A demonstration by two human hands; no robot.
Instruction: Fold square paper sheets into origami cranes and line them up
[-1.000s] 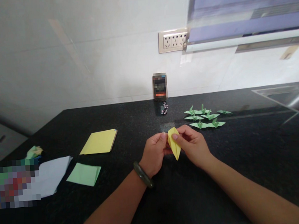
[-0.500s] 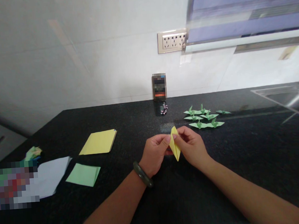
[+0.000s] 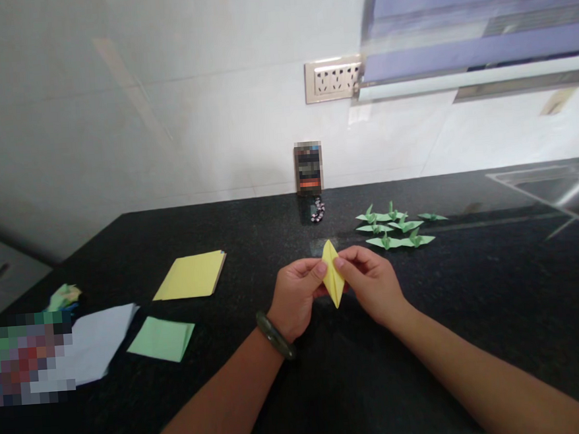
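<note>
Between my two hands is a piece of folded yellow paper (image 3: 333,281), shaped like a narrow diamond with a crease down its middle. My left hand (image 3: 298,296) pinches its left edge, thumb on the front face and fingers behind. On the opposite edge, my right hand (image 3: 373,280) grips it the same way. The lower tip of the paper points toward me, and the fingers behind it are mostly hidden. A dark green bangle (image 3: 275,337) circles my left wrist. Several folded green paper cranes (image 3: 385,241) stand in rows beyond my right hand.
On the black countertop (image 3: 222,393) lie a stack of yellow paper (image 3: 190,277), a green sheet (image 3: 162,338) and white paper (image 3: 102,342) at left. A blurred-out phone-like object (image 3: 308,169) leans on the wall behind a beaded bracelet (image 3: 317,210). A sink (image 3: 570,191) is at far right.
The yellow folded paper has shifted slightly left and up and turned to face me more squarely. Both hands still hold it; the other things have stayed put.
</note>
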